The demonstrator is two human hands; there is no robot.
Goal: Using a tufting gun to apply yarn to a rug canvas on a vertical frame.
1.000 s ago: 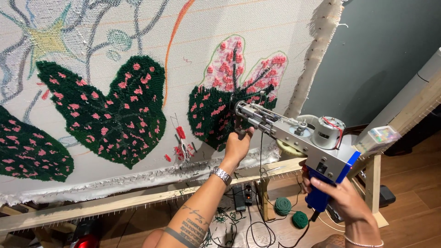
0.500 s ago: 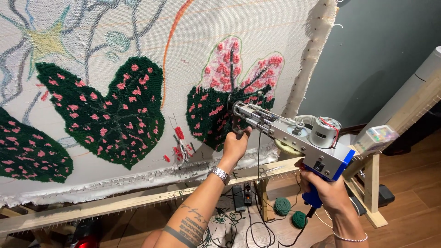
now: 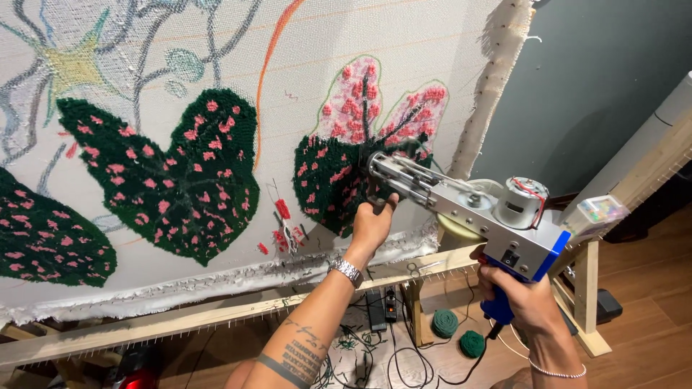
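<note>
A silver and blue tufting gun points at a stretched white cloth on a wooden frame. Its tip rests on a half-tufted leaf of dark green and pink yarn. My left hand grips the gun's front handle just under the tip. My right hand is closed around the blue rear grip. A larger finished green leaf with pink dots lies to the left on the cloth.
The frame's lower wooden bar runs under the cloth with a row of nails. Two dark green yarn balls, cables and a black power strip lie on the wooden floor. A grey wall stands at right.
The gun and both hands have shifted slightly up and left along the small leaf. The view has moved a little with them.
</note>
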